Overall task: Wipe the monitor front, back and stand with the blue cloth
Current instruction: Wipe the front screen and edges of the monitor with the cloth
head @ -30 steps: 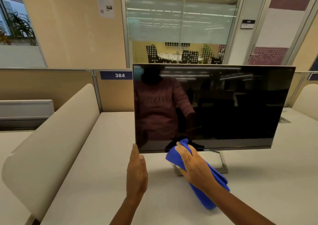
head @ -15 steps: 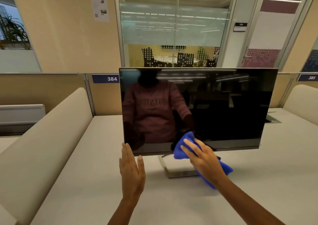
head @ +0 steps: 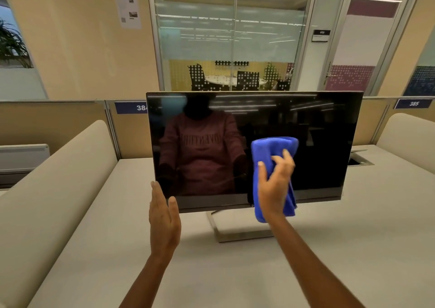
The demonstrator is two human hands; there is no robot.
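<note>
Desk with 1 monitor, screen facing the person.
Its stand rests on the desk; the blue cloth lies against the lower-centre screen, gripped by the right hand with curled fingers; left hand at the lower-left corner, fingers straight and together.

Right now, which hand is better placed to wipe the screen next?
The right hand: it holds the blue cloth up in front of the monitor screen. The left hand is flat and empty beside the lower left corner, likely better for steadying.
</note>
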